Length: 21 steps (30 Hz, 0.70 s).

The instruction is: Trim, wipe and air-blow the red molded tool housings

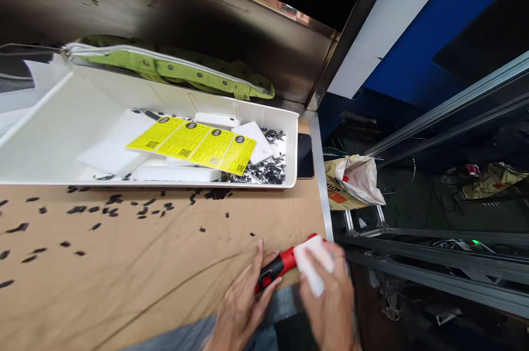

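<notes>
My left hand (243, 298) rests at the near edge of the brown-covered table (124, 268), its fingers curled around the black end of a red and black tool (278, 267). Just right of it, my right hand (333, 307) grips a small white block (314, 263) that sits against the tool's red end. Both hands are at the table's front right corner, next to its metal edge.
A long white tray (291, 147) at the back holds yellow labels (194, 144), white blocks and small black parts (268, 170). Black bits (111, 209) lie scattered on the table. A phone (305, 155) lies right of the tray. A crumpled bag (355, 180) sits below right.
</notes>
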Tool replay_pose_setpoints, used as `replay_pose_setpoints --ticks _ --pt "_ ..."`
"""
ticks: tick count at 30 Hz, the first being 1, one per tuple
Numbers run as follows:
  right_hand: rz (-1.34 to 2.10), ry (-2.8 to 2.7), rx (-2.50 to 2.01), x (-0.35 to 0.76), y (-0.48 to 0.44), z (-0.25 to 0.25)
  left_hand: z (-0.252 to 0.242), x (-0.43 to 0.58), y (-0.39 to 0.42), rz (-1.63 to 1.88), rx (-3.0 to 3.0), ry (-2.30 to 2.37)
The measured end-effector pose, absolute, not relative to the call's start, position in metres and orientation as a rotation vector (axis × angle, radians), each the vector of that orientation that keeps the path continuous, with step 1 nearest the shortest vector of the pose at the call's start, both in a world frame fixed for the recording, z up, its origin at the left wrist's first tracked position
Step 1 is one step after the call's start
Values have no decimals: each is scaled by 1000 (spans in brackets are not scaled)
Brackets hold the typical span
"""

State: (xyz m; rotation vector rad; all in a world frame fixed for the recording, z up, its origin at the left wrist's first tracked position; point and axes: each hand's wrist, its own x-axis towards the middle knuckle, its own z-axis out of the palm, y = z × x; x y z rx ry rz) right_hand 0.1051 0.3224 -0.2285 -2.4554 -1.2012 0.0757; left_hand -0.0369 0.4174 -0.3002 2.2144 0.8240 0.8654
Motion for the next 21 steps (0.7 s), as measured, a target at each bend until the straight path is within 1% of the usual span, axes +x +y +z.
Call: replay_pose_setpoints --ticks 3,6,8,11,15,19,21 --pt "154 -1264 -2413 103 322 -229 -302 -38 417 860 2189 816" --pt "100 -1180 -2498 102 323 -228 -304 -37 417 860 2183 842" --pt "22 -1191 -2465 99 324 -229 -304 -37 417 869 2201 830" --pt "81 -1288 -2391 96 326 -228 -305 -36 417 876 2215 846" --pt "62 -1196 -2548 104 325 -226 -306 -35 416 857 2203 922" --pt "105 -1393 -2412 108 324 -220 -307 -35 416 874 2195 876" --pt "124 -1381 -2443 110 324 -215 -306 -36 415 890 2186 872"
